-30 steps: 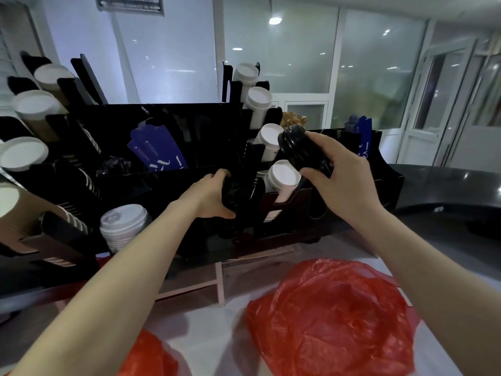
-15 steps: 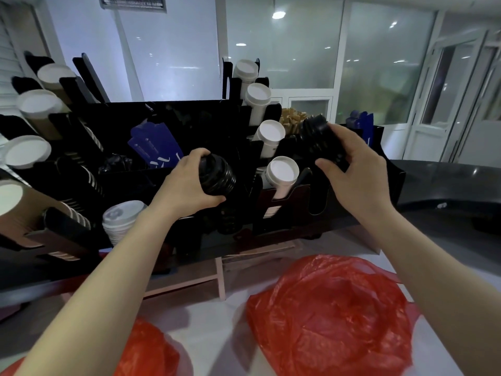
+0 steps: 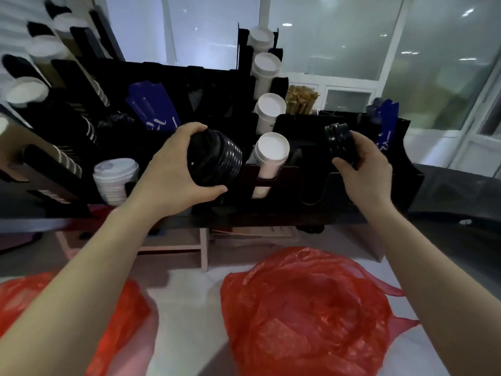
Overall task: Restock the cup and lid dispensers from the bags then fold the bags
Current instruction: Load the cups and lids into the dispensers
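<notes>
I see the left hand (image 3: 173, 172) wrapping the big lid stack (image 3: 217, 158), axis sideways toward the cups (image 3: 271, 151), the right hand (image 3: 366, 166) gripping the small lid stack (image 3: 340, 141) just above the dispenser slot (image 3: 339, 191) — right's nearer, I'd say.

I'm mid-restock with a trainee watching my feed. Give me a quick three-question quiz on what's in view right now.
1. True or false: the left hand grips the larger stack of black lids.
2. Which hand holds the smaller stack of black lids? A) left hand B) right hand C) neither
3. Fill in: the crumpled bag lying below the right hand is ____ in colour.
Key: 1 true; 2 B; 3 red.
</notes>
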Tool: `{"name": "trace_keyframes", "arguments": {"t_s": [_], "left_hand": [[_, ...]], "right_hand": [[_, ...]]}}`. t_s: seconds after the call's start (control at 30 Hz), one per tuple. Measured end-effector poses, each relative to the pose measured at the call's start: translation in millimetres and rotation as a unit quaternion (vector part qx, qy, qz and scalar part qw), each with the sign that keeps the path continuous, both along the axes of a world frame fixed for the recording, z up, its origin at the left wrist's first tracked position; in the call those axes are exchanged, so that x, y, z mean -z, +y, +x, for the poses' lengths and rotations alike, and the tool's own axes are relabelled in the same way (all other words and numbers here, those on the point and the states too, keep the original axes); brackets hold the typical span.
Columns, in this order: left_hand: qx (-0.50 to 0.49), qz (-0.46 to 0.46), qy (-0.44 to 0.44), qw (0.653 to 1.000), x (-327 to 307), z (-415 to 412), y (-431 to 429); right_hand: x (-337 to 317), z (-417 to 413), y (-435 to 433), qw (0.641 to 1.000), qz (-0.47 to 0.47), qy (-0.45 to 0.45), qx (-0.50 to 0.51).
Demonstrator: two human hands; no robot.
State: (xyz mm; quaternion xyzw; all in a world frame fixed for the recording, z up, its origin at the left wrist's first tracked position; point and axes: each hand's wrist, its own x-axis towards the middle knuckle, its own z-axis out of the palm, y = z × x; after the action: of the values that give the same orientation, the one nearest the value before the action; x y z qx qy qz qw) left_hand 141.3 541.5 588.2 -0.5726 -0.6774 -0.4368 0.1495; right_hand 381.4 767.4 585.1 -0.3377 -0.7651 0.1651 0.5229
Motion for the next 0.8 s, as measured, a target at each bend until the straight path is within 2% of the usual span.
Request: {"name": "trace_keyframes", "arguments": {"t_s": [0.1,0.27,0.4,0.6,0.67,0.8], "left_hand": [[-0.033,0.022,-0.01,0.999,11.0,21.3,-0.2],[-0.106,0.029,-0.034,0.993,28.9,56.2,3.8],[-0.129,0.009,-0.058,0.99,45.2,83.9,4.4],[-0.151,-0.001,-0.089,0.985,54.6,108.5,11.3],[-0.153,0.0,-0.099,0.983,55.9,113.9,12.6],[-0.167,-0.003,-0.106,0.98,59.9,119.8,11.7]], "right_hand": [[2.5,-7.2,26.1,0.999,0.0,-0.019,-0.04],[8.2,-14.2,60.4,0.99,0.043,-0.118,-0.071],[12.4,-19.4,74.2,0.967,0.096,-0.221,-0.081],[18.2,-33.2,85.4,0.936,0.15,-0.3,-0.102],[23.8,-36.1,87.8,0.922,0.162,-0.338,-0.098],[37.3,-40.2,92.1,0.865,0.212,-0.452,-0.041]]}}
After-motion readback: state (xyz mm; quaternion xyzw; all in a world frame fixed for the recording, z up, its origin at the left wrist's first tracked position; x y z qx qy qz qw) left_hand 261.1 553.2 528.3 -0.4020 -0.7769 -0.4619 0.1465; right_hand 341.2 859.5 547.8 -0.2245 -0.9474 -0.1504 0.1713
